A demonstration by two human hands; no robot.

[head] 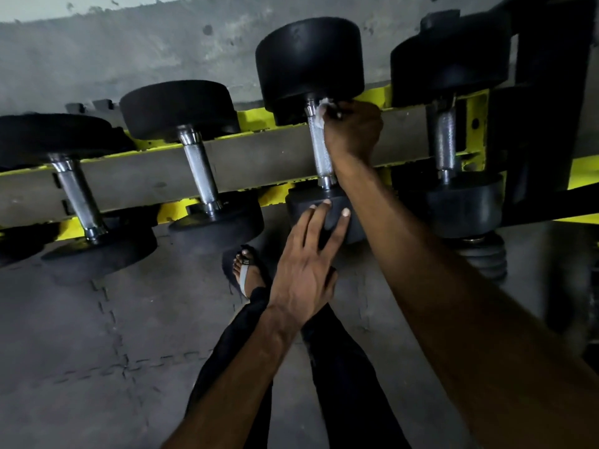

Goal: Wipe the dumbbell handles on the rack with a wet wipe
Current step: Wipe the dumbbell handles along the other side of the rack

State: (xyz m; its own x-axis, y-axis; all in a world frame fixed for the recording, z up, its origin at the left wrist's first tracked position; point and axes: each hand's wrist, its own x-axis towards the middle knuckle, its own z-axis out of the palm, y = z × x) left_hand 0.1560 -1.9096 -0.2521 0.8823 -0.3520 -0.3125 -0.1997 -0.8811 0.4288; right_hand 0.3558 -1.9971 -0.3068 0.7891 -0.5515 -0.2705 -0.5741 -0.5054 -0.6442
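Nearest, the left hand (308, 270) rests with fingers spread on the near head (298, 204) of the third dumbbell, probably steadying it against rolling on the rack (155, 173). Beyond, the right hand (353, 134) pinches the wet wipe (321, 113) against the handle (319, 150) at its far end, where a stroke down the grip could begin

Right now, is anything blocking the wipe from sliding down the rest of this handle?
Nothing visible. Below the wet wipe the handle is bare down to the near head, where the left hand rests, off the handle.
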